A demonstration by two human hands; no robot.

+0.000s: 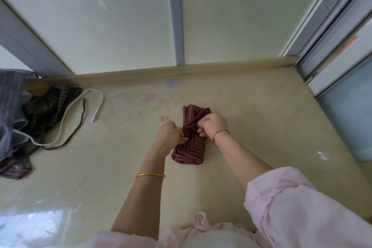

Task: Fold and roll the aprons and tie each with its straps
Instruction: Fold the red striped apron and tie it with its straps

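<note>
Pale pink sleeves (291, 207) bunch up both arms. A plain gold bangle (150, 176) circles the left forearm; right of the bangle, a thin twisted gold-and-dark bracelet (220, 132) rings the wrist of the right hand (213, 125).

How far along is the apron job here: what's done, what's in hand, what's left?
Done: the maroon striped apron is folded and rolled on the table. In hand: the left hand and right hand each pinch its strap at the tie across the roll; the knot is not clearly finished. Left: the heap of aprons at the far left lies unfolded, straps loose.
</note>
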